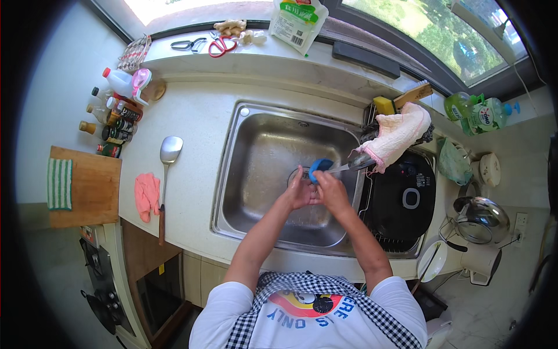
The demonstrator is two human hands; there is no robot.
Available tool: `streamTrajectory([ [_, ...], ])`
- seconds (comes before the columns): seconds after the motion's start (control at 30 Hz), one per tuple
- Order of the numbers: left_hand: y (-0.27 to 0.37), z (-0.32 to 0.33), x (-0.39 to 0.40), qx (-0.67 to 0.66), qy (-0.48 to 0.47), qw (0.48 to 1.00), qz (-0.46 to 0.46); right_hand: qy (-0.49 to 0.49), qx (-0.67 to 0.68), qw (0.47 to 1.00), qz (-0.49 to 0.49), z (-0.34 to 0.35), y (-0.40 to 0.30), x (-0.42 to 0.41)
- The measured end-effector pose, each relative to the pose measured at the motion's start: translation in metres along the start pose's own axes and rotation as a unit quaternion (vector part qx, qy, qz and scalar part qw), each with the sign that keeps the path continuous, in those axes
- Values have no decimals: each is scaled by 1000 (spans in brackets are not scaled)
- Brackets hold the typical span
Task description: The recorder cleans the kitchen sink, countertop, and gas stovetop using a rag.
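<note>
Over the stainless-steel sink (261, 174), my right hand (335, 194) grips a small blue cup-like piece (321, 167) by its lower edge. Its exact kind is hard to make out. Water runs from the faucet (361, 161) towards the blue piece from the right. My left hand (300, 192) is just left of it, palm turned inward, thumb raised, fingers close to my right hand. Nothing shows in the left palm. The drain (291, 178) is partly hidden behind my hands. A white cloth with pink edging (399, 135) hangs over the faucet.
A black appliance lid (401, 192) lies on a rack right of the sink. On the left counter are a metal spatula (165, 174), a pink cloth (147, 196) and several bottles (115, 118). Red-handled scissors (222, 46) lie on the sill. A steel pot (481, 220) stands far right.
</note>
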State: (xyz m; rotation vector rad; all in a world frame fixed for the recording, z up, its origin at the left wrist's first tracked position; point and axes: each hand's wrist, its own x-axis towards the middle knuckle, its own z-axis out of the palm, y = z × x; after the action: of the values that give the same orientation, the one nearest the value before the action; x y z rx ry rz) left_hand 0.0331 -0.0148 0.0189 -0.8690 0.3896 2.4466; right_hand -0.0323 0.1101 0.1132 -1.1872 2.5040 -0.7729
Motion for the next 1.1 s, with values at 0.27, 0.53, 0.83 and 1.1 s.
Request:
streamTrajectory([
  [0.27, 16, 14, 15, -145, -193, 960, 139, 44, -80, 989, -120, 9, -29, -73],
  [0.53, 29, 15, 6, -139, -189, 955, 184, -42, 53, 983, -170, -29, -26, -76],
  [0.83, 11, 17, -3, -57, -154, 986, 42, 23, 208, 977, -38, -27, 51, 33],
  [1.1, 7, 27, 5, -190, -196, 958, 82, 300, 202, 922, 137, -41, 48, 0],
])
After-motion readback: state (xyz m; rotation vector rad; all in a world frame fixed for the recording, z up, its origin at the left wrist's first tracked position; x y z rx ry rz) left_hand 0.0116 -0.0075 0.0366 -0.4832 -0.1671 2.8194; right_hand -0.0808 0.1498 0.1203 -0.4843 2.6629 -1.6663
